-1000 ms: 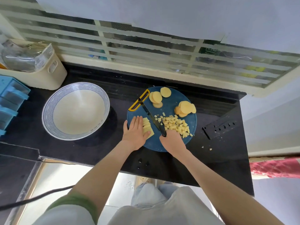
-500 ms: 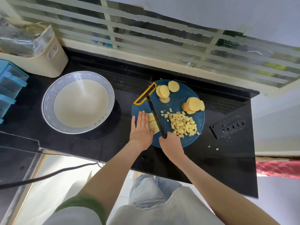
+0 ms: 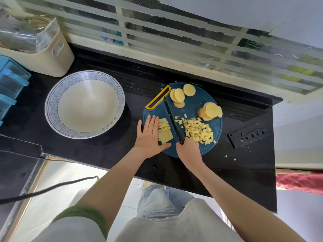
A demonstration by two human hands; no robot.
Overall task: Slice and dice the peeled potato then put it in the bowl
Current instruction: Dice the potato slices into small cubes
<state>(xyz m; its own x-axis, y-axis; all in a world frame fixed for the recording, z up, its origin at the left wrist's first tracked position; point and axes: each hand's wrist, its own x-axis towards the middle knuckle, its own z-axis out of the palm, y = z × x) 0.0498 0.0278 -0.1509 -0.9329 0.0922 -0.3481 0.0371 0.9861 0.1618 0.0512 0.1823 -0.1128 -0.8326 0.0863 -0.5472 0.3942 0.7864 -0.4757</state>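
Observation:
A round blue cutting board (image 3: 192, 151) lies on the black counter. My left hand (image 3: 150, 135) lies flat with straight fingers on the board's left edge, touching a stack of cut potato strips (image 3: 164, 131). My right hand (image 3: 188, 150) grips the handle of a black knife (image 3: 172, 118), whose blade lies on the board between the strips and a pile of diced potato (image 3: 199, 131). Round potato slices sit at the board's back (image 3: 181, 95) and at its right (image 3: 210, 110). A wide white bowl (image 3: 52, 105) with a blue rim stands to the left, holding nothing.
A black knife sheath (image 3: 248, 135) lies right of the board, with a few potato bits (image 3: 229, 158) on the counter. A cream basket (image 3: 50, 56) and blue drawers (image 3: 10, 84) stand at the far left. The counter's front edge runs just below my wrists.
The view shifted and drew closer. My left hand slid slightly left, uncovering more of the potato strips. The knife stays between the strips and the dice.

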